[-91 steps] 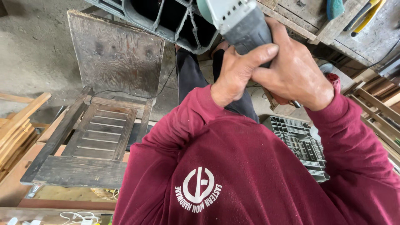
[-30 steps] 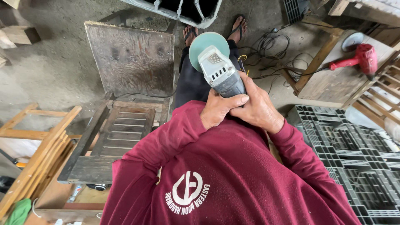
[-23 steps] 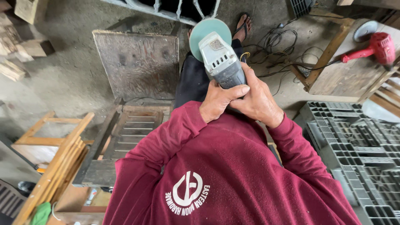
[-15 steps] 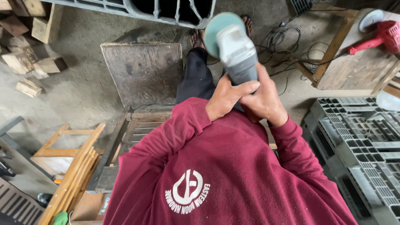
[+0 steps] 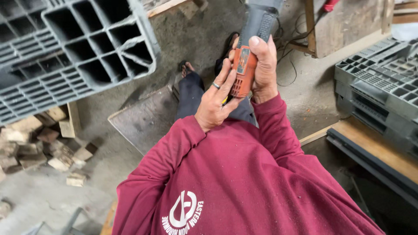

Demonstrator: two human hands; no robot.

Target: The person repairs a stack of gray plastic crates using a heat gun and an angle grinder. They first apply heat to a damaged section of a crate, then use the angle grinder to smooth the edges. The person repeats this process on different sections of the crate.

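Head view looks down over a maroon sweatshirt (image 5: pixel 244 182) at both hands raised in front of the chest. Both grip a power tool, a grinder (image 5: pixel 250 48) with a grey body and an orange rear end, held upright so its head runs out of the top edge. The right hand (image 5: pixel 263 69) wraps the grinder from the right, thumb lying up along the body. The left hand (image 5: pixel 215 102), a ring on one finger, closes on the orange end from the left, fingers curled against it. Below the hands, dark trousers and a sandalled foot (image 5: pixel 185 69) show above a flat board (image 5: pixel 146 122) on the concrete floor. A grey plastic pallet (image 5: pixel 74 48) fills the upper left, with wood offcuts (image 5: pixel 39 143) beneath it. More grey pallets (image 5: pixel 383 82) stack at right, and cables (image 5: pixel 289 52) lie on the floor behind the grinder.
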